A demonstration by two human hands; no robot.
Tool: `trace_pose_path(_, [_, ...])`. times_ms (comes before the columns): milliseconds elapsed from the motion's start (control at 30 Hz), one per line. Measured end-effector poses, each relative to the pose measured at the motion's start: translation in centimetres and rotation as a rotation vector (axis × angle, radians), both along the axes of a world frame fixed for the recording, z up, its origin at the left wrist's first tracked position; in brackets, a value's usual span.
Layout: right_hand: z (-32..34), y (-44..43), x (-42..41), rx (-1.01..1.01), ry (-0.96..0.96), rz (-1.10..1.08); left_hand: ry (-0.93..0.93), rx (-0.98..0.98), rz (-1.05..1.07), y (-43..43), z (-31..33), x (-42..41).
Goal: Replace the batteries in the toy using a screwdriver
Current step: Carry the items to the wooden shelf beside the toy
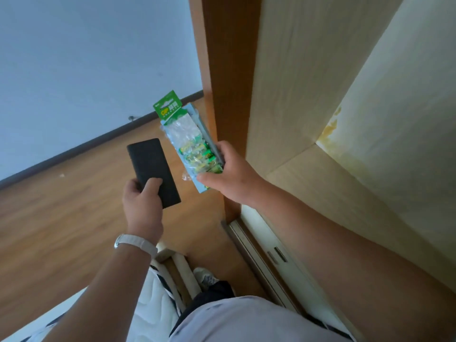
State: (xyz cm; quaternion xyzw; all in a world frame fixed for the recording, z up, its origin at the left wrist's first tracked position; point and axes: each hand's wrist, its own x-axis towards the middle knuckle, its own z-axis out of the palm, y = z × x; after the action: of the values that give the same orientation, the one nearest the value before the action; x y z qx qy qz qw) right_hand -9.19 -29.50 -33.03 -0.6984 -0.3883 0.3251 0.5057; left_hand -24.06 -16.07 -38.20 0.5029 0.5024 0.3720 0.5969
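Floor (pixel 61 218) of brown wood ran under a pale wall (pixel 86 70) on the left, and a tall light cupboard (pixel 308 82) stood open on the right. A bed (pixel 158 304) with a white cover showed at the bottom, close to the person's legs. No toy and no screwdriver could be seen anywhere. The left hand (pixel 142 206) was up in the air over the floor, and its grip was closed on the low end of a black flat thing (pixel 153 166), with the thumb on top; what that thing was could not be told. The right hand (pixel 229 169) was just beside it, near the cupboard's brown edge. Its grip was clamped on the low end of a green battery pack (pixel 190 141), thumb across the bottom and fingers along the far side. A blue card edge showed behind it, so maybe two packs were stacked. The pack was probably light and bendy, made of thin card and crinkly clear plastic that could slip. The batteries sat low in it, so that end was likely the heavy one. Holding it there, as the hand did, looked like the best spot, since the empty top would flop. A white band (pixel 135 243) sat on the left wrist.
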Motion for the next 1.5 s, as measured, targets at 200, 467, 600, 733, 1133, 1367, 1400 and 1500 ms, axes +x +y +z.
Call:
trace_pose_path(200, [0.2,7.8,0.3,-0.039,0.04,-0.001,-0.059,0.005,0.085,7.1,0.8,-0.3])
trace_pose_path(467, [-0.2,18.8,-0.7,-0.044,0.038,-0.019,-0.061,0.027,0.129,17.0,1.9,-2.9])
trace_pose_path(600, [-0.1,23.6,-2.5,-0.063,0.037,0.05,-0.088,0.02,0.201,20.4,2.3,-6.0])
trace_pose_path(733, [0.1,28.2,-4.7,-0.065,0.059,0.13,-0.103,0.001,0.289,23.4,2.4,-9.4])
trace_pose_path(1133, [-1.2,44.7,-11.6,-0.1,0.065,0.473,-0.089,-0.031,0.678,30.8,0.7,-20.3])
trace_pose_path(1367, [-1.8,57.5,-12.6,-0.095,0.1,0.653,-0.063,-0.05,0.884,38.5,-0.4,-20.4])
trace_pose_path(1400, [-1.9,59.5,-12.3,-0.1,0.114,0.67,-0.062,-0.055,0.91,39.9,-0.5,-20.0])
trace_pose_path(1500, [-2.2,65.3,-11.0,-0.125,0.139,0.726,-0.034,-0.08,0.964,44.5,-0.5,-18.5])
